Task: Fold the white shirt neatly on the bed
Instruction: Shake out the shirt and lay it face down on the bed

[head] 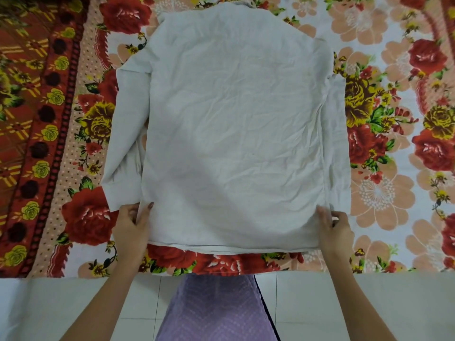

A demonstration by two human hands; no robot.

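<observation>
Head view:
- White shirt (234, 124) lay spread flat on bed (394, 168). Hem (229, 248) ran along near edge, collar (242, 2) pointed to far edge. No buttons showed, so likely back up.
- Left sleeve (125, 134) and right sleeve (336, 143) lay alongside body, just outside it, not folded in.
- Left hand (134, 225) pinched near-left hem corner, thumb on top. Right hand (336, 227) pinched near-right hem corner.
- Cloth was creased.
- Judgement: laying-out about done, no fold visible yet. Left to do: sleeves and sides in, hem up toward collar, smoothing.
</observation>
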